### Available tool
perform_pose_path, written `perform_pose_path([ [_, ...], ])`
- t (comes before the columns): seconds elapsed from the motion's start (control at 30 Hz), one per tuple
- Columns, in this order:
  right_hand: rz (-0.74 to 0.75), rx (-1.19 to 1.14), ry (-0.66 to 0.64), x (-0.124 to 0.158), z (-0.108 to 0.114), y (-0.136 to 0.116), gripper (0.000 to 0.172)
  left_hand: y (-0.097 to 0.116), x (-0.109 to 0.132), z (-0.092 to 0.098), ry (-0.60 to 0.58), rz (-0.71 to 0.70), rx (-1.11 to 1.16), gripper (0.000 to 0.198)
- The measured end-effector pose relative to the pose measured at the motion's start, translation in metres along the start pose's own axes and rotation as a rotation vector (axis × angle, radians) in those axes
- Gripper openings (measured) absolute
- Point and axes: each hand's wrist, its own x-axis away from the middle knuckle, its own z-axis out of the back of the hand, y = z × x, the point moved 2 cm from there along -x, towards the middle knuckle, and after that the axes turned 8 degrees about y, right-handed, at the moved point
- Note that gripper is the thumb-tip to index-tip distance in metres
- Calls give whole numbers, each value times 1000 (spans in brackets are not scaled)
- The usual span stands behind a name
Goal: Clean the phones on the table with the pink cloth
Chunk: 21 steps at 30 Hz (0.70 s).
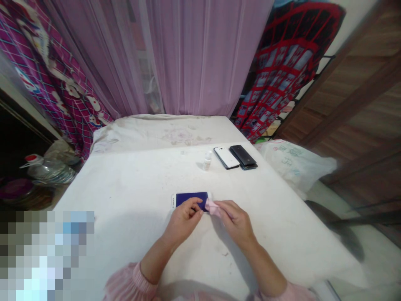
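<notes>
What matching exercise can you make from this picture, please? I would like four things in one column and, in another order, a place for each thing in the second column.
Things:
1. pink cloth
2. small bottle
3. black phone
4. white phone

Places:
A. stacked on a dark phone
B. held in the right hand against the blue phone
C. standing to the left of the white phone
D. lying between the small bottle and the black phone

Pairs: 1-B, 2-C, 3-A, 4-D

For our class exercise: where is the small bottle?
In the head view, the small bottle stands on the white table, just left of the white phone.
</notes>
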Motion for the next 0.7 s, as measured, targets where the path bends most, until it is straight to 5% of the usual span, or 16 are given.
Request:
perform_pose_path([
  [0.1,15,146,56,-11,5,9,31,4,-1,4,62,-217,-275,29],
  [0.23,43,191,-33,-18,-1,15,37,4,1,2,-25,-405,-510,31],
  [0.7,142,672,-200,-6,-14,1,33,-16,-1,-14,-186,-449,-1006,45],
])
